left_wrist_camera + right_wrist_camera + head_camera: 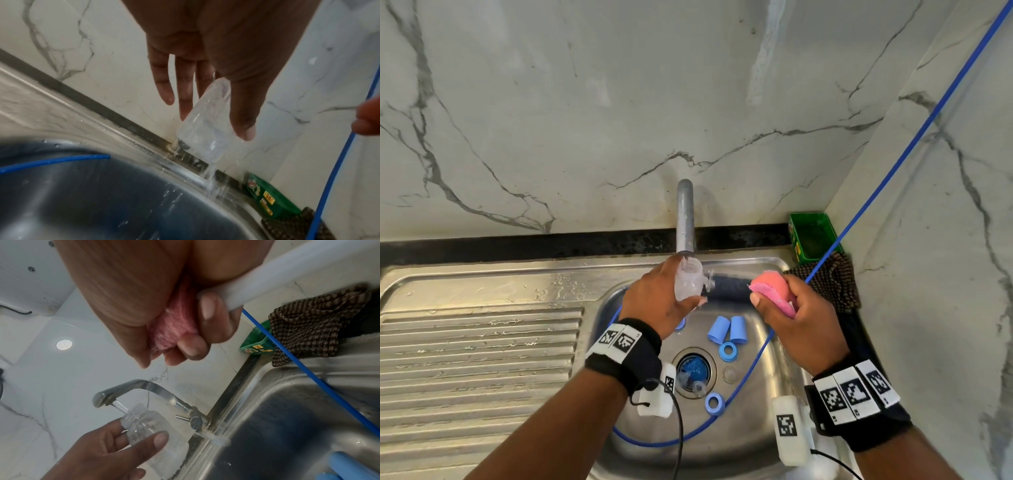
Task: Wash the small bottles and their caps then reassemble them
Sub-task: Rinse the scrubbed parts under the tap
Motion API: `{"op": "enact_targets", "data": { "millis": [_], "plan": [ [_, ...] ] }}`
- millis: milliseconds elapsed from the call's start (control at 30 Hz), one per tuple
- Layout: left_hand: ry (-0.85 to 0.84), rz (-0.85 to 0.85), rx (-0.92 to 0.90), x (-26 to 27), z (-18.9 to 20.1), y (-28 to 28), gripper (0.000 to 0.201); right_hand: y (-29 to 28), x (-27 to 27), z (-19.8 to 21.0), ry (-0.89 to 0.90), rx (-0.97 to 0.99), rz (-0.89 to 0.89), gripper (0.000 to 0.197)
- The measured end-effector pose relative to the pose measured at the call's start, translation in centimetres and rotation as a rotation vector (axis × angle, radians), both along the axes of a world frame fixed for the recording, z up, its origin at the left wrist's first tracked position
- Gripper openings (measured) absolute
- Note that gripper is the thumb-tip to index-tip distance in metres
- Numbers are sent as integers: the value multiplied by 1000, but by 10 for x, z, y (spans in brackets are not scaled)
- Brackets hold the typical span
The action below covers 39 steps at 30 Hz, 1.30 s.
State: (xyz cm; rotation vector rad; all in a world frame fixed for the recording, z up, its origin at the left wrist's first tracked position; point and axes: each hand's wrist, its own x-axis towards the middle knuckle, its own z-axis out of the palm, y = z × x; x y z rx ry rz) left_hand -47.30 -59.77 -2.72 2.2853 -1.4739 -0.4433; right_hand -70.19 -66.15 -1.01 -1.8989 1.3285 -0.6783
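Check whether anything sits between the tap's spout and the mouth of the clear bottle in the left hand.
Nothing visible does. The left hand holds the small clear plastic bottle with its open mouth right under the metal tap spout, and water runs straight in.

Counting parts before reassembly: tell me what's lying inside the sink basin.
In the sink: two blue caps, two blue rings, a blue hose. A clear piece sits at the drain; the left hand partly hides another blue piece.

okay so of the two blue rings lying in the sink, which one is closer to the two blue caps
The upper blue ring, lying just below the blue caps and almost touching them. The other ring lies apart, nearer the camera, beyond the drain.
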Motion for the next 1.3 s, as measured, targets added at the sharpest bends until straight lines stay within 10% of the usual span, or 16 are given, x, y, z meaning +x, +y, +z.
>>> {"op": "enact_targets", "data": {
  "millis": [333,633,800,967,1300],
  "plan": [
    [206,-53,-260,-9,8,39,80,31,-20,21,-35,-48,-14,30],
    [53,-146,-464,-14,40,76,71,59,-42,30,-45,-41,-50,24],
    [-5,-286,-95,-13,34,77,73,66,-48,30,-45,-40,-35,25],
    [84,-136,-382,-12,43,73,71,64,-55,29,-24,-60,-52,28],
    [49,-230,-93,-38,19,58,70,57,-60,22,-9,-45,-40,31]
  ]
}}
